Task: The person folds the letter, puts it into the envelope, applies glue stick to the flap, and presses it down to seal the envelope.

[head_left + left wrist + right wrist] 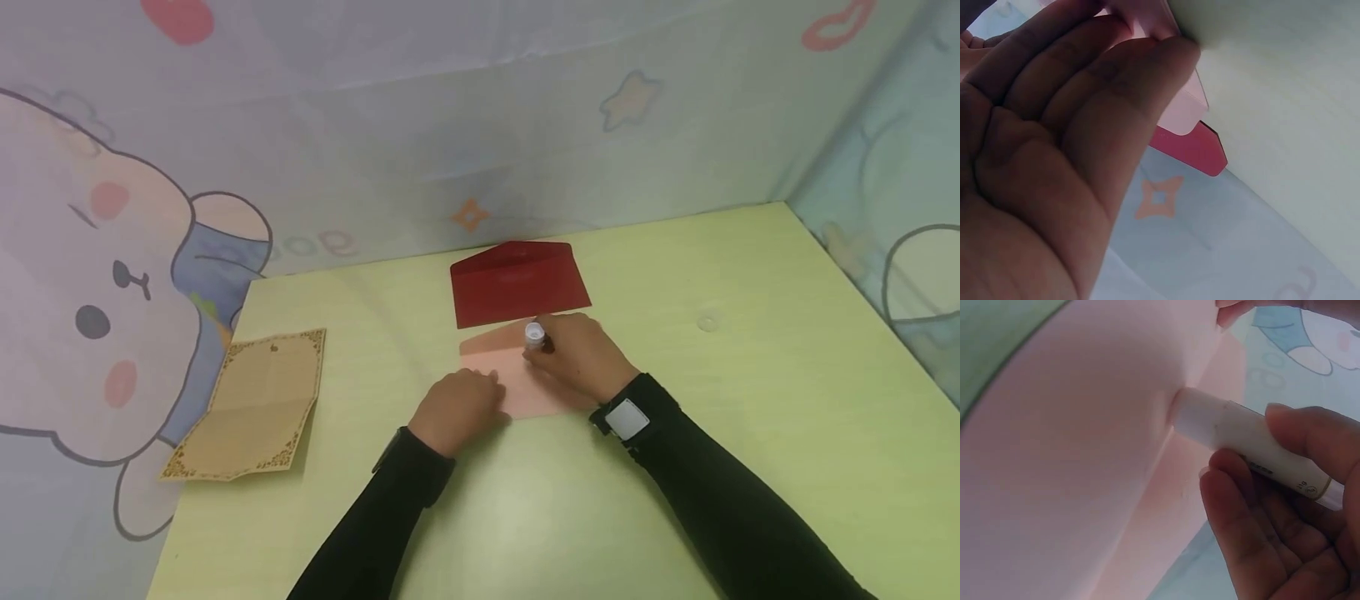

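A pink envelope (536,392) lies on the table with its flap raised toward the back. My right hand (581,354) grips a white glue stick (1260,447) between thumb and fingers. In the right wrist view the stick's end meets the envelope near the flap's fold. My left hand (459,408) rests on the envelope's left part; in the left wrist view its fingers (1129,94) reach out against the paper, the tips partly hidden. Just behind lies a dark red envelope (521,287), its flap also up.
A tan letter sheet (258,408) with an ornate border and a crosswise fold lies at the table's left edge. A small clear round cap (707,320) sits on the right. A printed cloth (360,150) hangs along the table's back edge.
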`<move>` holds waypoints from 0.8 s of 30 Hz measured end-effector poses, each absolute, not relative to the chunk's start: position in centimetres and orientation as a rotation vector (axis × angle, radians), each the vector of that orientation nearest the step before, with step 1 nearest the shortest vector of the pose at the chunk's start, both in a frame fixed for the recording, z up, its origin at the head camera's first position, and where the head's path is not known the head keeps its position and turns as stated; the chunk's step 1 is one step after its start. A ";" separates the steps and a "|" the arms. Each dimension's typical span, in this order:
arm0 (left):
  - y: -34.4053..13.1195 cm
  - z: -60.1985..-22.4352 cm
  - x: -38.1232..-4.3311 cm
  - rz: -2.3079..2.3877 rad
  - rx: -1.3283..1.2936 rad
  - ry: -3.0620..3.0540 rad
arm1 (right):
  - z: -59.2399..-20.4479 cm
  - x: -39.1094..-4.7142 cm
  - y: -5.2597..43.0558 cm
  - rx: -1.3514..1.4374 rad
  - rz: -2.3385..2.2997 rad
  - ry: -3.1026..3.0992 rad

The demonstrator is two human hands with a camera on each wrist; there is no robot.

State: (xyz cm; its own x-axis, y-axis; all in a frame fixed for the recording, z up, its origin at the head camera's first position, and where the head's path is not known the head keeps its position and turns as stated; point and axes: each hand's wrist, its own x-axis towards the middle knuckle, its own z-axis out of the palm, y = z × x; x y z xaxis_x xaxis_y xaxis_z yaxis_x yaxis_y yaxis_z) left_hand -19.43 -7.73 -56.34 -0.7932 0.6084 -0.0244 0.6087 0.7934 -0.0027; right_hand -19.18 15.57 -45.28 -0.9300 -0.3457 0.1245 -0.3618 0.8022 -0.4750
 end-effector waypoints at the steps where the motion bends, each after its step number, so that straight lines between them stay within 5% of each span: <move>1: -7.7 -56.3 -19.5 -0.012 0.996 2.951 | -45.3 -19.2 15.7 0.580 0.789 -2.953; 24: -8.0 -56.1 -19.9 -0.026 1.145 2.910 | -45.7 -19.8 15.9 0.514 0.913 -2.918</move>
